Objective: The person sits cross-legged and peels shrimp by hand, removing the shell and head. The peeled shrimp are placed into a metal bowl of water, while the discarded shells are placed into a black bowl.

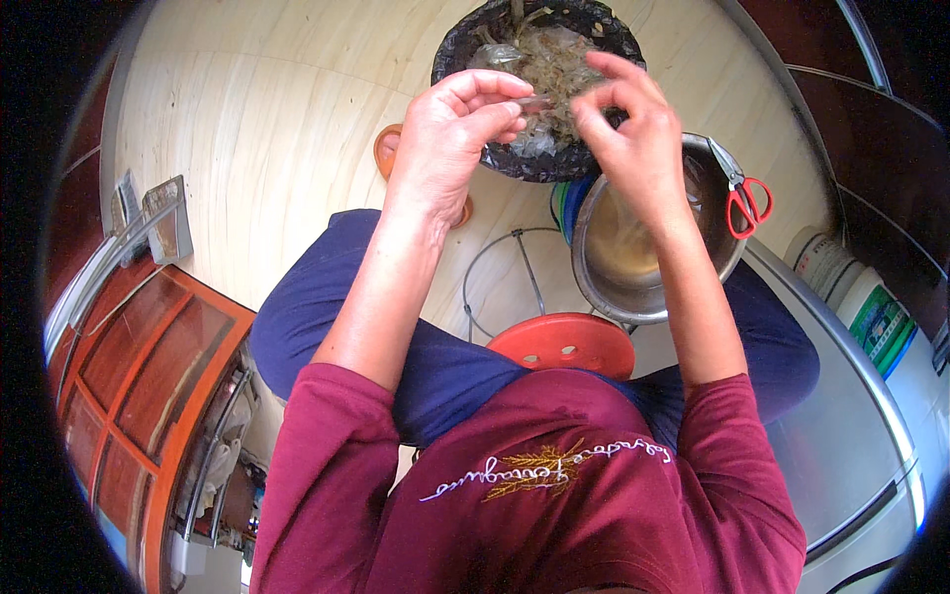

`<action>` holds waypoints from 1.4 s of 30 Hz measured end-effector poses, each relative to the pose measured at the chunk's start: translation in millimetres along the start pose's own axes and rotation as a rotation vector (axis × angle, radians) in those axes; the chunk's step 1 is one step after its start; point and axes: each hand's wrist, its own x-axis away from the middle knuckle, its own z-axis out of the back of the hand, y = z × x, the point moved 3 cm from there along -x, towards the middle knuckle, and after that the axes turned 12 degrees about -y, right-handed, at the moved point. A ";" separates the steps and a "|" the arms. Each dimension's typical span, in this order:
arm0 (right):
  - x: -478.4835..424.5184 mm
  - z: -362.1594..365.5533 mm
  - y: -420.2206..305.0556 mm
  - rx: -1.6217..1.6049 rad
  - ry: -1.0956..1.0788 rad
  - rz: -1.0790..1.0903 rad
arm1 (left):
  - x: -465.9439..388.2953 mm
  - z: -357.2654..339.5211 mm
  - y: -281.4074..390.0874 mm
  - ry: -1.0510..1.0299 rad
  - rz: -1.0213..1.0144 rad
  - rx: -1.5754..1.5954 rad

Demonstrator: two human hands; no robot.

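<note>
My left hand (475, 122) pinches a small, greyish, translucent piece of food (534, 102), possibly a shrimp, between thumb and fingers. To its right is my right hand (631, 111), thumb and forefinger tips close together, other fingers raised. Whether it holds anything tiny is too blurred to tell. Both hands are above a bin lined with a black plastic bag (464, 56). Pale, shell-like scraps (560, 63) and crumpled clear plastic (497, 54) fill it. Under my right forearm a metal bowl (594, 286) contains cloudy, yellowish liquid. Red-handled scissors (748, 208) rest across the bowl's right rim.
Between my knees is a red round stool seat (564, 341), with a thin metal ring stand (466, 289) beyond it. An orange slipper (387, 152) shows beside the bin. A wooden cabinet (141, 386) is at left; a grey appliance (831, 416) and buckets (868, 312) are at right.
</note>
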 end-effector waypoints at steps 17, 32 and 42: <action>6.0 1.9 -54.2 0.108 0.009 0.121 | 11.4 -18.0 24.6 0.101 -0.310 -0.738; -3.6 8.8 -54.2 0.100 -0.240 0.177 | 11.5 -9.5 21.3 -0.014 -0.140 -0.587; -5.8 10.3 -51.3 0.077 -0.275 0.151 | 8.8 -9.7 19.9 -0.015 -0.110 -0.611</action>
